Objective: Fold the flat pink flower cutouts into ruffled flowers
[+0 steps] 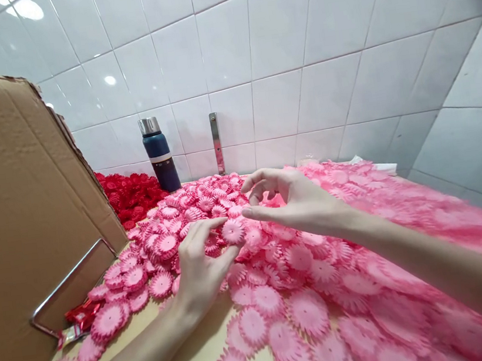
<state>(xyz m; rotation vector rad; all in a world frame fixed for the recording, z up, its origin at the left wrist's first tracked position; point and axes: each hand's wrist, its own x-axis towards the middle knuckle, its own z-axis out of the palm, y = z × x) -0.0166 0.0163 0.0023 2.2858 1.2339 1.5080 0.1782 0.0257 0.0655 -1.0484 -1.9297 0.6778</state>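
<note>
A pale pink fabric flower piece (pixel 233 232), round with a fringed edge, sits between the thumb and fingertips of my left hand (pixel 201 262). Just to the right and slightly higher, my right hand (pixel 285 195) hovers over the pile with fingers curved and thumb apart, holding nothing that I can see. Beneath both hands spreads a heap of similar pink flower pieces (pixel 165 245), some thicker and stacked. Flatter, single-layer pink petal pieces (pixel 307 312) lie loose in front and to the right.
A cardboard box (pixel 17 204) stands at the left, a bent metal rod (pixel 70 281) and a red wrapper (pixel 83 315) by it. Red flower pieces (pixel 134 194) and a dark blue bottle (pixel 162 158) are at the back. A metal bracket (pixel 217 142) is against the tiled wall (pixel 279 104).
</note>
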